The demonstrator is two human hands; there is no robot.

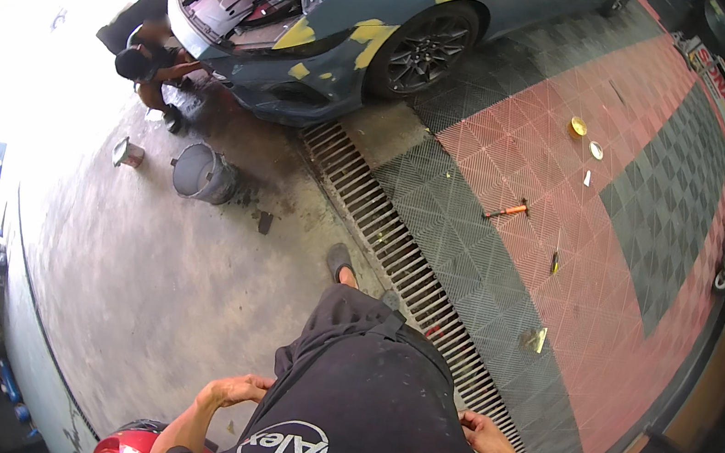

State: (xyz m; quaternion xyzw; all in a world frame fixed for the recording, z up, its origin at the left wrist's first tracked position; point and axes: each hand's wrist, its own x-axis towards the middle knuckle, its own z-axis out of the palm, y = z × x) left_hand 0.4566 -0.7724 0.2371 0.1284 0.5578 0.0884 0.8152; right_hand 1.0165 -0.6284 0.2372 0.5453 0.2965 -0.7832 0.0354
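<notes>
My left hand [238,389] is at the left edge of my black shirt [364,412], its fingers curled and pinching the cloth. On the other side my right hand [489,436] is closed in the same way at the shirt's right edge; its fingertips are partly hidden by the fabric. Both forearms are bent close to my body. Below, one grey shoe [340,260] shows on the concrete, and the other is mostly covered by my dark trousers [341,312].
A grey-blue car [333,37] with yellow filler patches stands ahead, hood area exposed. A person [158,68] crouches at its front near a grey bucket [203,174] and a small pail [127,154]. A drain grate [411,275] borders tiles holding an orange-handled hammer [506,211].
</notes>
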